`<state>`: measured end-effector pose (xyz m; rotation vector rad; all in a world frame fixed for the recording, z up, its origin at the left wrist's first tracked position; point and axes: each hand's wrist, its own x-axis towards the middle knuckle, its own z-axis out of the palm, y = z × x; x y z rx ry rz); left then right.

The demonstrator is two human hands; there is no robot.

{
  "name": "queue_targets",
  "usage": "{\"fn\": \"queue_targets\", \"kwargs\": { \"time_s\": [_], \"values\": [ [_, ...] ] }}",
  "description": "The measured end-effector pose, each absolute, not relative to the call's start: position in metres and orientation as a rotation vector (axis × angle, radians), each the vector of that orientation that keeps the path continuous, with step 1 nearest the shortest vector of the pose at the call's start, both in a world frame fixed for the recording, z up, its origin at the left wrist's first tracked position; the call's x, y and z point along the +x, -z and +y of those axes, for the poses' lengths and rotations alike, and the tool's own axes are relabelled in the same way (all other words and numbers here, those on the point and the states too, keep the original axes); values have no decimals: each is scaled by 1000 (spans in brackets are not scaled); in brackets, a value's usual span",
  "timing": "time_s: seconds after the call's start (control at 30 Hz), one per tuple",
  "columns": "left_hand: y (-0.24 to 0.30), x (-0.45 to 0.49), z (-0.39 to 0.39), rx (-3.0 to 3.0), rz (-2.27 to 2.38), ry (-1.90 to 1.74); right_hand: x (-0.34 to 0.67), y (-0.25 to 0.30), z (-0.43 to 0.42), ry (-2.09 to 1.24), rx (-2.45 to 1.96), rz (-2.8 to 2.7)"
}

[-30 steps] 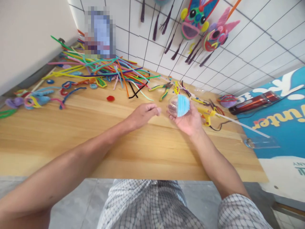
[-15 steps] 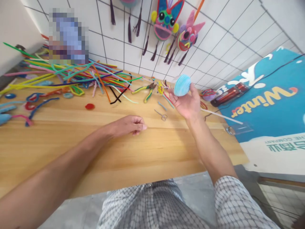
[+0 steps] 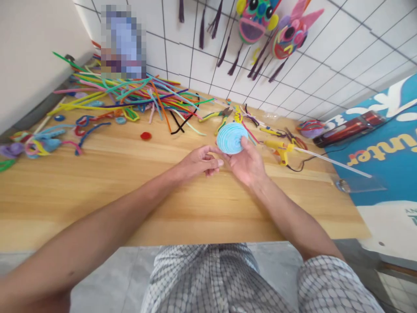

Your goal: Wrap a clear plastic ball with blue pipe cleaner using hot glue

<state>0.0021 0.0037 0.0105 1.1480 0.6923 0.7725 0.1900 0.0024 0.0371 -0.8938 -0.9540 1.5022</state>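
Observation:
A light-blue ball [image 3: 230, 135] with ringed, coil-like stripes rests in my right hand [image 3: 249, 167]. The thumb lies on its near right side and the fingers are underneath. Just left of it is my left hand [image 3: 202, 163], holding nothing visible, its index finger and thumb apart. That index fingertip reaches the ball's lower edge and the right hand's fingers; whether it touches them I cannot tell. Beyond the ball lie yellow-green pliers [image 3: 215, 116], partly covered by it. A yellow glue gun [image 3: 282, 150] with a long white stick sits right of my right hand.
Many coloured pipe cleaners [image 3: 130, 98] are heaped at the back left. A red disc [image 3: 146, 136] lies nearer. At left are bent pipe-cleaner pieces [image 3: 48, 141]. A dark red cylinder [image 3: 352, 128] stands against the right side. Decorated masks [image 3: 254, 21] hang on the tiled wall.
My right hand has brought the ball down and left, towards me. My left hand has moved right, up to it, and its fingers have loosened. The view has shifted to the right.

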Motion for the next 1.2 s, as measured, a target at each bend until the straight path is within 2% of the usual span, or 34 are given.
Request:
{"fn": "queue_targets", "kwargs": {
  "time_s": [0.2, 0.27, 0.4, 0.43, 0.67, 0.77, 0.9, 1.07, 1.2],
  "values": [
    [-9, 8, 0, 1089, 722, -751, 167, -38, -5, -1502, -945, -1205],
    [-10, 7, 0, 1037, 734, -762, 181, -48, 13, -1303, -957, -1227],
    [-17, 4, 5, 859, 771, -922, 232, -66, 65, -652, -992, -1338],
    [-19, 3, 6, 815, 781, -955, 244, -65, 76, -589, -1026, -1375],
    [-29, 0, 11, 605, 790, -1002, 260, -6, 100, -668, -1309, -1488],
    [-33, -1, 13, 540, 799, -1006, 254, -1, 94, -506, -1401, -1600],
    [-37, -1, 13, 508, 767, -1009, 243, -28, 57, -170, -1223, -1735],
    [-40, 2, 4, 571, 678, -1006, 211, -42, -4, -262, -1110, -1963],
    [-40, 8, -6, 627, 619, -979, 194, -27, -16, -100, -1109, -2100]
  ]
}}
